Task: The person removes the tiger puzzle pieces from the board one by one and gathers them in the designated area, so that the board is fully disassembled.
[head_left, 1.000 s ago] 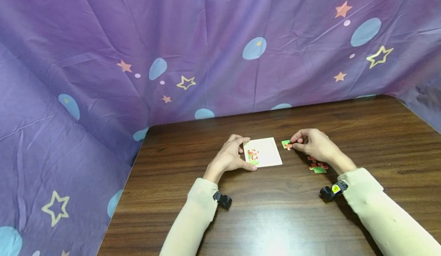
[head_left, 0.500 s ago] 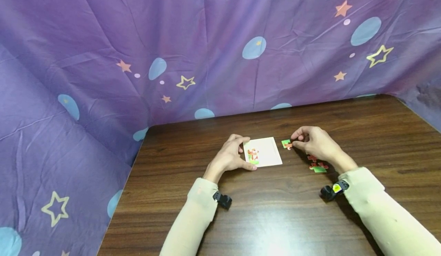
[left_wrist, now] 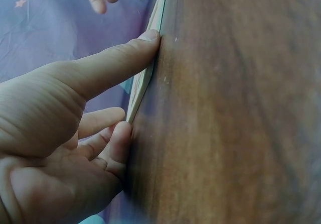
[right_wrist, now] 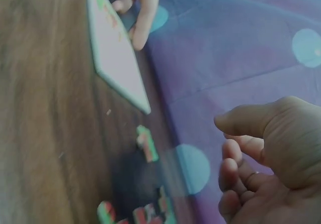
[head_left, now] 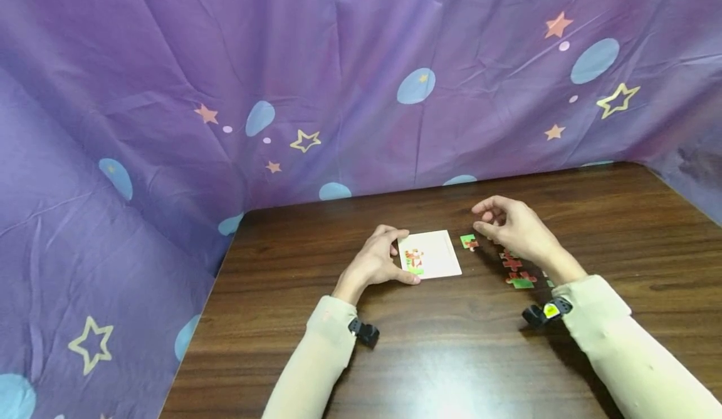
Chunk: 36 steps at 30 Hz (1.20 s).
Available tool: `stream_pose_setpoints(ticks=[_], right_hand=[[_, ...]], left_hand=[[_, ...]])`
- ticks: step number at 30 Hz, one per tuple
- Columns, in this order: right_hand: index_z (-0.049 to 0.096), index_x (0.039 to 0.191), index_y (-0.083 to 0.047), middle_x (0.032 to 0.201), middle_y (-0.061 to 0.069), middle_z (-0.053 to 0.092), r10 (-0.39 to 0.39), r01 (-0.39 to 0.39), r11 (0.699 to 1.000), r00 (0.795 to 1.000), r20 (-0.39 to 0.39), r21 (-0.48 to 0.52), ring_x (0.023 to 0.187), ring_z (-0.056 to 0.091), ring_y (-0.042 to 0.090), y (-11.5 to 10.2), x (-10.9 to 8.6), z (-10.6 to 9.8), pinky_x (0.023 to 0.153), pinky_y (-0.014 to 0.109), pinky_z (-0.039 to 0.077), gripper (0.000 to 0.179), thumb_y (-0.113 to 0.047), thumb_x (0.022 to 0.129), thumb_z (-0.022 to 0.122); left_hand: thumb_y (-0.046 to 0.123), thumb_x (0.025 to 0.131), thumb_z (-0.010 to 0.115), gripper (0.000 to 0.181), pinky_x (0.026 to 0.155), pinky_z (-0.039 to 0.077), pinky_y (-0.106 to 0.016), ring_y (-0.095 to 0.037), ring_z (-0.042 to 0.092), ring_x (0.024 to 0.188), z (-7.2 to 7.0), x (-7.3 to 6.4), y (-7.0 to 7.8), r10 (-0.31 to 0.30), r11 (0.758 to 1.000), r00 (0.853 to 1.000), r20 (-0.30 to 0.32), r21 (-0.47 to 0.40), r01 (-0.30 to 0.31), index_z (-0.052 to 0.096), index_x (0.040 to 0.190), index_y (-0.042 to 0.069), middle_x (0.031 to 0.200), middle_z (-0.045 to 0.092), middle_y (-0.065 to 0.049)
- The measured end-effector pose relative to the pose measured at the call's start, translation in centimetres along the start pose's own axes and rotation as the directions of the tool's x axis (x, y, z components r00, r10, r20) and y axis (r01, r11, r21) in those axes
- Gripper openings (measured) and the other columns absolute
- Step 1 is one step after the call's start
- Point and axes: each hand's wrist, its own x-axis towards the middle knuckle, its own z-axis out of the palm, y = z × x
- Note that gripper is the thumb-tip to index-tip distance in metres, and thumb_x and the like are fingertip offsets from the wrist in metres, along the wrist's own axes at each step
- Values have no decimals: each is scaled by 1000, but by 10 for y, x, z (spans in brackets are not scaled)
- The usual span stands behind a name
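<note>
A white square puzzle board [head_left: 437, 257] lies on the table, with joined red and green puzzle pieces [head_left: 413, 260] in its near left corner. My left hand [head_left: 370, 261] holds the board's left side, thumb at the near edge and fingers toward the far corner. In the left wrist view the thumb presses on the board's edge [left_wrist: 143, 81]. Just right of the board lies a single green and orange puzzle piece [head_left: 467, 241]. My right hand [head_left: 520, 230] hovers above and right of that piece, fingers loosely bent and apart from the thumb, with nothing between them.
Several loose red and green puzzle pieces [head_left: 523, 284] lie under and near the right wrist, some partly hidden by it. A purple curtain [head_left: 361, 93] with stars and dots hangs behind the brown wooden table [head_left: 293, 319] and along its left side.
My right hand has let go of the green and orange piece and lifted slightly up and away, uncovering more of the loose pieces. The left hand stays on the board.
</note>
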Motion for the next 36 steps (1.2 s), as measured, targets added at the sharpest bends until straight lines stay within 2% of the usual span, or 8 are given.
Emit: stream_pose_setpoints(ticks=[5, 7, 9, 12, 14, 19, 26, 36], right_hand=[[70, 135, 2, 113, 17, 74, -25, 22, 995, 999, 20, 101, 91, 68, 14, -16, 4, 5, 75, 21, 55, 38, -13, 102, 81], [69, 137, 2, 117, 19, 74, -26, 21, 991, 999, 37, 129, 95, 68, 16, -24, 6, 10, 78, 20, 56, 40, -12, 103, 81], [68, 139, 3, 121, 21, 74, -28, 20, 989, 998, 55, 143, 98, 69, 18, -30, 8, 15, 81, 20, 56, 41, -13, 103, 81], [67, 140, 3, 123, 24, 74, -33, 19, 985, 996, 79, 170, 100, 70, 23, -38, 11, 24, 77, 24, 60, 43, -11, 102, 81], [67, 141, 4, 124, 25, 74, -38, 21, 982, 995, 92, 187, 101, 71, 24, -43, 13, 32, 77, 25, 61, 43, -10, 102, 81], [68, 140, 4, 125, 27, 75, -43, 22, 982, 993, 106, 188, 102, 73, 26, -52, 19, 50, 82, 23, 59, 44, -8, 101, 82], [68, 139, 7, 124, 25, 77, -67, 41, 986, 985, 161, 159, 104, 77, 28, -49, 18, 71, 87, 29, 61, 45, -8, 99, 83], [71, 131, 9, 115, 20, 78, -81, 48, 987, 972, 220, 152, 100, 75, 25, -32, 17, 89, 86, 24, 59, 39, -3, 96, 84]], left_hand=[[24, 69, 111, 105, 91, 50, -28, -14, 57, 106, -1, 0, -4, 21, 1000, 1000, 4, -3, -21, 60, 160, 10, 146, 55, -4], [30, 66, 112, 107, 89, 50, -27, -13, 57, 104, 5, 7, -17, 54, 998, 998, -12, 15, -54, 61, 159, 11, 143, 55, -3], [31, 67, 111, 106, 88, 51, -26, -12, 57, 103, 5, 7, -18, 59, 998, 998, -12, 15, -59, 61, 158, 10, 142, 55, -2], [34, 66, 112, 108, 89, 51, -28, -14, 57, 105, 5, 6, -18, 57, 998, 998, -8, 9, -57, 61, 159, 11, 143, 56, -3], [29, 68, 111, 106, 92, 52, -29, -15, 59, 108, -2, 0, -6, 28, 1000, 1000, 13, -11, -28, 60, 159, 10, 146, 56, -5], [32, 69, 111, 107, 89, 52, -27, -14, 58, 107, 1, 3, -10, 53, 999, 999, 3, 14, -53, 59, 160, 11, 145, 55, -5], [30, 71, 109, 106, 92, 51, -27, -14, 58, 110, -3, 0, -3, 15, 1000, 1000, 21, 12, -15, 57, 162, 11, 149, 54, -4], [29, 70, 110, 107, 89, 50, -25, -12, 57, 109, -1, -1, -1, 2, 1000, 1000, 17, 20, -3, 57, 162, 12, 150, 54, -3]])
